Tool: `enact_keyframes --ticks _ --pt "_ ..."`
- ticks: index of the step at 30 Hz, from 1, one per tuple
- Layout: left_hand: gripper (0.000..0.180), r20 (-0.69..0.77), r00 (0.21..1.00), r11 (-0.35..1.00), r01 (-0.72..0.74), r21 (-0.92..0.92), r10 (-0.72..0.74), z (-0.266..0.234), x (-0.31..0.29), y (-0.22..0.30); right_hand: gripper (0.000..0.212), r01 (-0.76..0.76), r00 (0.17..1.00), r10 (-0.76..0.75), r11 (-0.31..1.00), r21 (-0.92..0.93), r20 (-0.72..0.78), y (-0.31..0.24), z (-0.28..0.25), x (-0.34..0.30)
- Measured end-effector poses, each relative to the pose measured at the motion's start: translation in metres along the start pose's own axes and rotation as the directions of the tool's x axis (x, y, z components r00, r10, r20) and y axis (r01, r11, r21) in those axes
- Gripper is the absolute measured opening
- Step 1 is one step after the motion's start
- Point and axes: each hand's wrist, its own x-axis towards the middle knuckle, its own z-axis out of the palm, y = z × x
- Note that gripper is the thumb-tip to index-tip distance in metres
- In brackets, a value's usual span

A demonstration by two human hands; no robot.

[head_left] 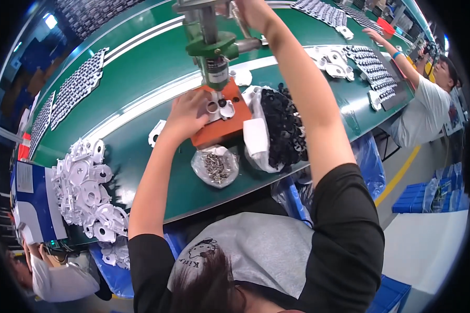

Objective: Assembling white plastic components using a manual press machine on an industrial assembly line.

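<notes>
Tabletop (133,167), near edge slanting up rightward, has room between white heap (83,182) and press (212,47). Right hand (253,13) is beside the press top, grip unclear. On the orange block (222,129), half-curled left hand (189,113) holds a white piece (226,111), round end rightward, long axis partly hidden.

Right hand (251,11): partly cut off above
Press (215,70): top cut off
White part (226,110): partly behind left hand (187,113)
Black parts (281,125): partly behind right forearm (313,88)
Metal bits (216,168): too small to identify

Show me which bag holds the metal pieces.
The small bag on the near side of the orange block; the larger bag to its right holds black parts.
</notes>
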Motion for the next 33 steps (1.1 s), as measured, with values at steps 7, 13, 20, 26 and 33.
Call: enact_keyframes --ticks 7,13,20,26,33 --pt "0.022 -0.270 0.917 0.946 0.239 -0.220 -0.294 -0.027 -0.036 -0.050 0.030 -0.112 0.983 -0.181 -0.690 -0.715 0.021 0.087 -0.264 -0.164" --pt "0.066 -0.479 0.806 0.929 0.227 -0.293 -0.348 0.007 0.031 -0.107 0.029 -0.456 0.863 -0.110 -0.590 -0.666 -0.494 0.062 -0.313 -0.202" --pt "0.065 -0.220 0.930 0.863 0.359 0.356 -0.296 -0.049 -0.044 -0.128 0.026 -0.422 0.865 -0.166 -0.752 -0.507 -0.474 0.058 -0.335 -0.213" --pt "0.037 -0.298 0.830 0.264 0.455 0.850 -0.471 -0.098 -0.221 -0.191 0.026 -0.557 0.789 -0.491 -0.316 -0.768 -0.370 -0.035 -0.270 -0.237" --pt "0.021 -0.233 0.815 0.761 0.578 0.294 -0.530 -0.112 -0.187 -0.149 0.018 -0.255 0.893 -0.171 0.572 -0.780 -0.417 -0.054 -0.111 -0.276"
